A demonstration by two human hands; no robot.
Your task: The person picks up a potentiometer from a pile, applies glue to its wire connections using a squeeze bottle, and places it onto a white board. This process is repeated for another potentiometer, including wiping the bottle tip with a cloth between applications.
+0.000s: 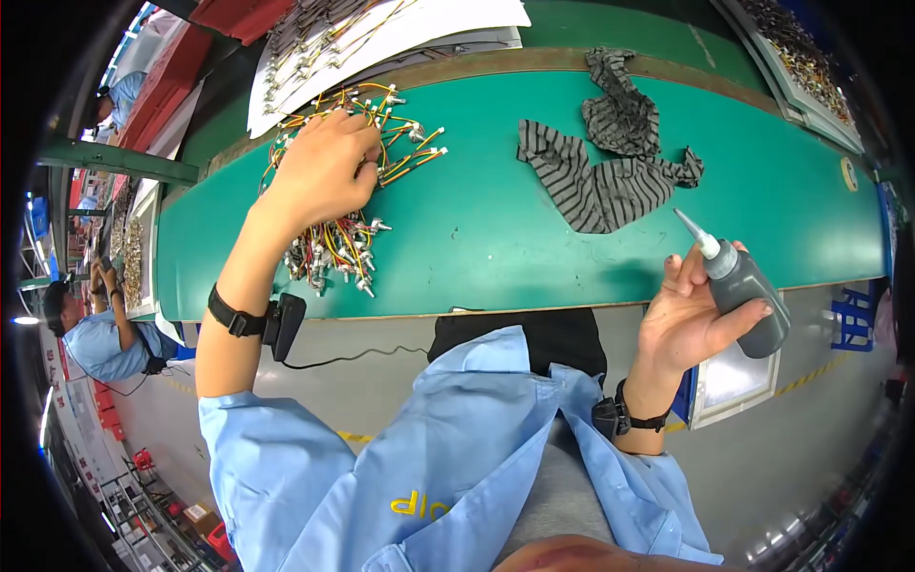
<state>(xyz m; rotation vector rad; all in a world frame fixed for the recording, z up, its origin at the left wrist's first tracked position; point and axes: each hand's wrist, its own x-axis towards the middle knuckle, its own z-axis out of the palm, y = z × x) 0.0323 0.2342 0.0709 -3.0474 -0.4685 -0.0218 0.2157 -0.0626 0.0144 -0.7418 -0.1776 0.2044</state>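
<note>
My left hand (324, 172) reaches over a tangled heap of yellow wire harnesses with small metal connectors (338, 238) on the green table (496, 238); its fingers pinch some of the wires near the top of the heap. My right hand (686, 310) hovers at the table's near edge, to the right, gripping a dark grey squeeze bottle (748, 286) with a thin white nozzle that points up and to the left.
A crumpled grey striped cloth (610, 162) lies at the middle right of the table. White trays with more wires (324, 38) sit at the back left, another tray of parts (801, 57) at the back right. A co-worker in blue (95, 334) sits at far left.
</note>
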